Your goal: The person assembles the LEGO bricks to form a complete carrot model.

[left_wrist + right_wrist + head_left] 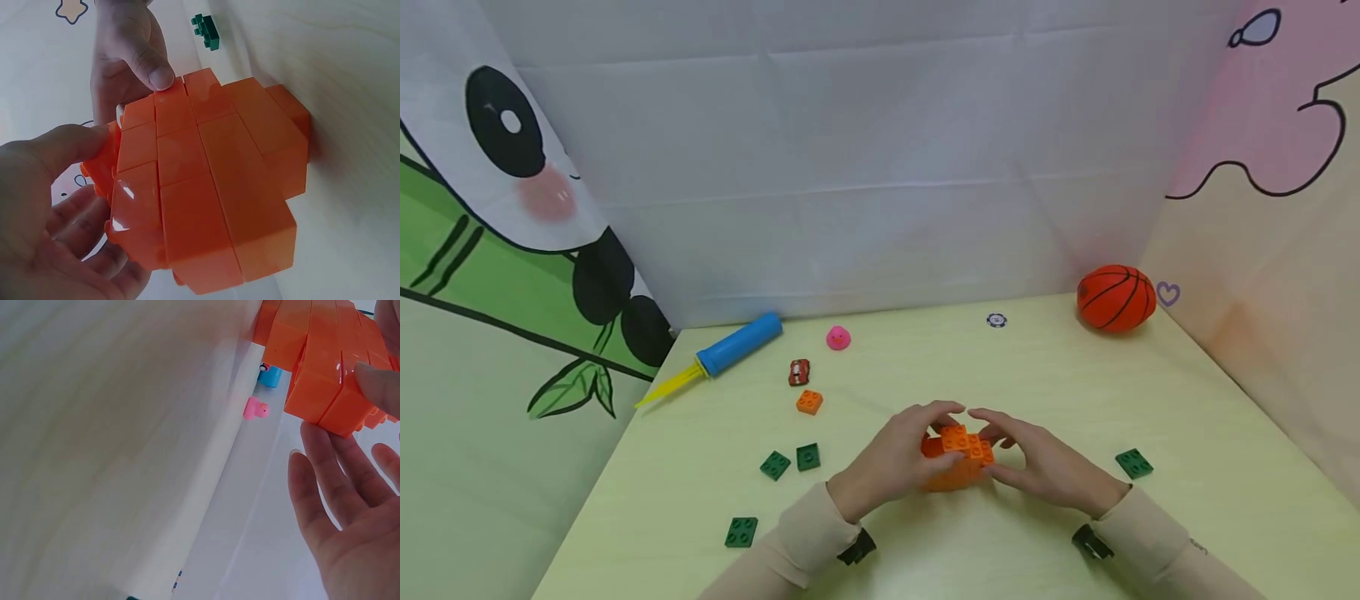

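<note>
Block stack [957, 458], table centre, between your hands. Your left hand [891, 458] curls round its 9 o'clock side, thumb on the edge; your right hand [1045, 467] pinches the 3 o'clock side, fingertips [159, 76] on the top row. Judged step: seating the top bricks. The next move calls for even downward pressure while the left hand steadies the base. A loose brick [809, 402] lies at 10 o'clock.
</note>
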Demonstrator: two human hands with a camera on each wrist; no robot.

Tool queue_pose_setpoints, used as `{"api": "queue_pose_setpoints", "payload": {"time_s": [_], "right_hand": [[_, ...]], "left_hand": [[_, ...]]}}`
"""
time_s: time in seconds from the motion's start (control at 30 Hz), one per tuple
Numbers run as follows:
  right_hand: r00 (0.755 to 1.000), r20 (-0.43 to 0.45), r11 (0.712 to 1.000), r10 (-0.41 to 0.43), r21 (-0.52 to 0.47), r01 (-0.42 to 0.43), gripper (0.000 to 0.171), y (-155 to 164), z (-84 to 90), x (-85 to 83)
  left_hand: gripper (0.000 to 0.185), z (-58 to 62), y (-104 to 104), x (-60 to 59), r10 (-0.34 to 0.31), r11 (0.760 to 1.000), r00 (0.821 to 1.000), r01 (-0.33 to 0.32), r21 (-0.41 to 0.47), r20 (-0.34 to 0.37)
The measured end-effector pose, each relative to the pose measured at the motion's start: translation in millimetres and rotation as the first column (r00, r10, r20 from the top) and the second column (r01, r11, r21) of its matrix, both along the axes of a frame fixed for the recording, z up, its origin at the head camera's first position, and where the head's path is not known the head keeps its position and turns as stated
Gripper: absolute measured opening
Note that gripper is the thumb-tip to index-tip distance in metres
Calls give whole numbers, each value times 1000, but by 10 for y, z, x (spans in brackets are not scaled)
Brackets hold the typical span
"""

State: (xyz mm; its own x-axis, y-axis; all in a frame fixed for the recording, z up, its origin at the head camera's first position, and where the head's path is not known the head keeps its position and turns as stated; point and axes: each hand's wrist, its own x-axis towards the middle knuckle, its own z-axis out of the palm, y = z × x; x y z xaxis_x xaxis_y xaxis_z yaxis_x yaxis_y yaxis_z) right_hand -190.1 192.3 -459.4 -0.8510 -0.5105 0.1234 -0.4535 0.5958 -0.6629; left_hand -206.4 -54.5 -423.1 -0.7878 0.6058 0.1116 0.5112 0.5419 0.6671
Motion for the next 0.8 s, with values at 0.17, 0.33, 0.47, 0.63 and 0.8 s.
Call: {"api": "queue_pose_setpoints", "payload": {"time_s": [0.17, 0.33, 0.47, 0.63, 0.8], "right_hand": [[1000, 5, 1000, 3, -8, -3, 71, -6, 14, 4], [999, -36, 1000, 10, -18, -11, 72, -15, 21, 0], [998, -53, 999, 16, -27, -17, 72, -31, 23, -12], [999, -32, 1000, 7, -21, -8, 72, -36, 26, -10], [1000, -4, 1000, -4, -7, 4, 72, -23, 19, 5]], "left_hand": [[47, 19, 1, 10, 5, 1000, 1000, -5, 4, -25], [48, 80, 13, -10, -10, 1000, 999, 9, -23, -36], [49, 137, 9, -22, -4, 998, 999, 2, -66, -41], [55, 140, 18, -37, -24, 995, 999, 20, -96, -37], [59, 96, -49, -88, -73, 993, 997, 71, -98, -14]]}}
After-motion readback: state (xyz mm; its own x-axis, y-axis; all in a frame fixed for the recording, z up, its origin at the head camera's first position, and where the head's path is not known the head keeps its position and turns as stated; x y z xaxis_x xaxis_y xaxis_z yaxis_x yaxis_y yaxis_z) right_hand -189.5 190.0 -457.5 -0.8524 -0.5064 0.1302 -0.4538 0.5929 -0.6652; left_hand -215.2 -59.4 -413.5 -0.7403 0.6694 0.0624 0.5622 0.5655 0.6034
